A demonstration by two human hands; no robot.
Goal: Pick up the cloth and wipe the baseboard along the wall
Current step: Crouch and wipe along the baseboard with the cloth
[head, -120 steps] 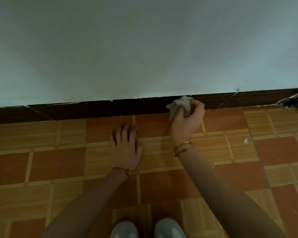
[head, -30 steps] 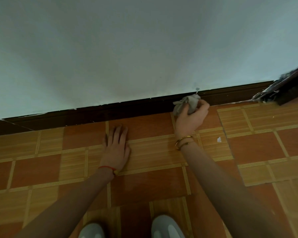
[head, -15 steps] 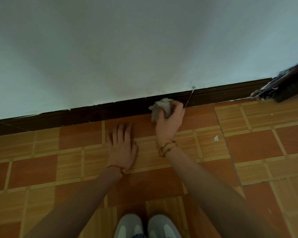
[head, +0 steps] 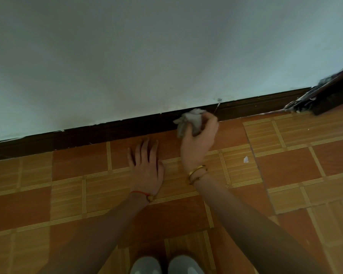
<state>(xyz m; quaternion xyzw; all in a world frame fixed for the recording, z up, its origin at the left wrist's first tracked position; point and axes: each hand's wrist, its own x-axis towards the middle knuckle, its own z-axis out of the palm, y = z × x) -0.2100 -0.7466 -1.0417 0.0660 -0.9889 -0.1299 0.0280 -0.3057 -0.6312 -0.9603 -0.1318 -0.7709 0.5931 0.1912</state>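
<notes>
the right hand point(head: 198, 141), gripping the crumpled grey cloth point(head: 190, 122), has slid back left along the dark brown wooden baseboard point(head: 115, 129); wiping continues while the left hand point(head: 146, 171) stays flat on the floor.

Orange and tan tiled floor point(head: 285, 165) fills the lower frame, a small white scrap point(head: 245, 159) is seen right of centre, grey shoes point(head: 166, 265) at bottom edge
</notes>
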